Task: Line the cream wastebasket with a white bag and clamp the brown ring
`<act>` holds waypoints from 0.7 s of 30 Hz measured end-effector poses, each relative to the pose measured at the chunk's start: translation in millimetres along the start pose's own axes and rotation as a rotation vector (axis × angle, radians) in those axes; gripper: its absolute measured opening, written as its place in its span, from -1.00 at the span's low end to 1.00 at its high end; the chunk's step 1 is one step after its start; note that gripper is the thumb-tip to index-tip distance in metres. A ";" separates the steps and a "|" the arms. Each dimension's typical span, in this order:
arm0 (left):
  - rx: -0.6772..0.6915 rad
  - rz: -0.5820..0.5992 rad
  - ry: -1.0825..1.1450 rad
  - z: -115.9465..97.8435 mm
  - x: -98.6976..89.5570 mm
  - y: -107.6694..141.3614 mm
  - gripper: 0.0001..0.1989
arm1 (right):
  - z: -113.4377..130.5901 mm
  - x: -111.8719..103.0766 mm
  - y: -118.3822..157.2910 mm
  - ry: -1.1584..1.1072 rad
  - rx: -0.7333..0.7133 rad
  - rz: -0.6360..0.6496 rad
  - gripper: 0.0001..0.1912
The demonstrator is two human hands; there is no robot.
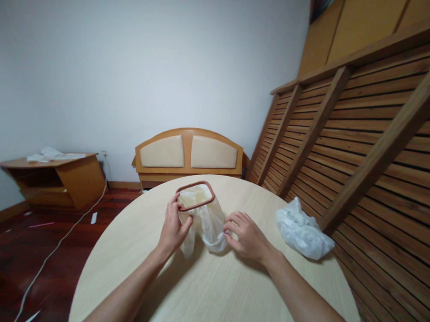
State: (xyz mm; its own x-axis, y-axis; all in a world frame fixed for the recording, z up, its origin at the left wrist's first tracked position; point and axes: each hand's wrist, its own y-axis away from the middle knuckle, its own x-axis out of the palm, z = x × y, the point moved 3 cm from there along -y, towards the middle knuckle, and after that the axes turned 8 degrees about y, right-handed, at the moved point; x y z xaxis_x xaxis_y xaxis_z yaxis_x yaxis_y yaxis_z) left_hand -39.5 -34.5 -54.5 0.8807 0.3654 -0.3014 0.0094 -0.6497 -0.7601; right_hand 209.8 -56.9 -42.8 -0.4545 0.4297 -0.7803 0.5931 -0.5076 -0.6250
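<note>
A small pale bin (217,210) with a brown rounded-rectangular rim (195,209) is on the round table, its opening facing up. Thin translucent plastic bag (211,230) material lines it and hangs loosely down its near side. My left hand (175,226) grips the bin's left side, fingers at the rim's corner and thumb across the front. To the right, my right hand (245,235) has its fingers curled, with the fingertips against the hanging bag's right edge. How firmly they pinch the bag is hard to see.
A crumpled white plastic bag (303,230) lies on the right of the light wooden table (230,291). Slatted wooden panels (345,144) lean close by. Behind stand a headboard (188,152) and, left, a low cabinet (80,180); a cable (57,246) crosses the floor.
</note>
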 end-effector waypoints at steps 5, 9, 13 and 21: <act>0.021 0.095 0.031 -22.2 7.3 6.9 -0.76 | 6.1 -7.9 -0.5 -0.022 0.087 -0.255 -0.42; 0.062 0.157 0.059 -35.5 13.3 11.9 -0.73 | 8.6 -3.1 0.1 -0.029 0.100 -0.196 -0.26; 0.110 0.187 0.102 -36.8 17.9 14.9 -0.66 | 5.8 3.2 0.2 -0.057 0.106 -0.157 -0.36; 0.049 0.241 0.057 -10.3 29.2 22.6 -0.18 | -3.6 4.7 2.3 -0.085 0.231 -0.187 -0.41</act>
State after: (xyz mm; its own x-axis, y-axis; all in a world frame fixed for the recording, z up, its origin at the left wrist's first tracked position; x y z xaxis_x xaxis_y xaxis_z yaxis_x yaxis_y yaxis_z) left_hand -8.7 -45.3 -74.6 0.8801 0.1652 -0.4452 -0.2256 -0.6796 -0.6981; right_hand 211.4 -53.4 -47.8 -0.6008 0.4727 -0.6446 0.3315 -0.5864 -0.7390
